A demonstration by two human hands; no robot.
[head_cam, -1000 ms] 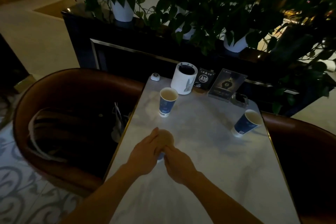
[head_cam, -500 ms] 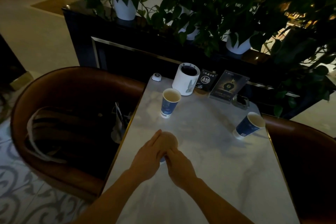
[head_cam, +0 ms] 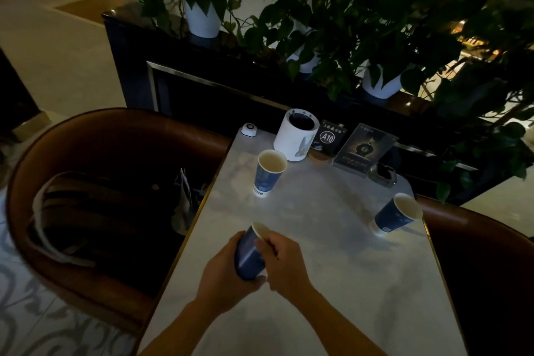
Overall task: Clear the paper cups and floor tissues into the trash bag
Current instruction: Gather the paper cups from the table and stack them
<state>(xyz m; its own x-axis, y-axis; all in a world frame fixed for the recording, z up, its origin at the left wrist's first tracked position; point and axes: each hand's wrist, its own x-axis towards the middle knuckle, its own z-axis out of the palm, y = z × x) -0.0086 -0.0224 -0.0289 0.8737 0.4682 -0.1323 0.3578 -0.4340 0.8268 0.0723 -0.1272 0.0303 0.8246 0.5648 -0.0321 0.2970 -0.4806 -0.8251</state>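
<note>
Both my hands hold one blue paper cup point(head_cam: 249, 254) just above the near middle of the pale marble table point(head_cam: 332, 283). My left hand point(head_cam: 224, 272) wraps its lower body; my right hand point(head_cam: 281, 261) grips it near the rim, and the cup leans with its mouth pointing away. A second blue cup point(head_cam: 267, 172) stands upright at the far left of the table. A third blue cup point(head_cam: 396, 215) lies tilted near the right edge. No trash bag or floor tissues can be made out.
A white cylindrical holder point(head_cam: 296, 134), an A10 sign point(head_cam: 328, 137), a dark menu card point(head_cam: 362, 149) and a small white button point(head_cam: 248, 129) line the table's far end. Brown round chairs stand left point(head_cam: 86, 153) and right point(head_cam: 476, 240). Potted plants point(head_cam: 318, 23) sit on the dark ledge behind.
The cup that my hands covered upright on the table is now lifted and tipped, its blue side and rim showing. The view has shifted slightly.
</note>
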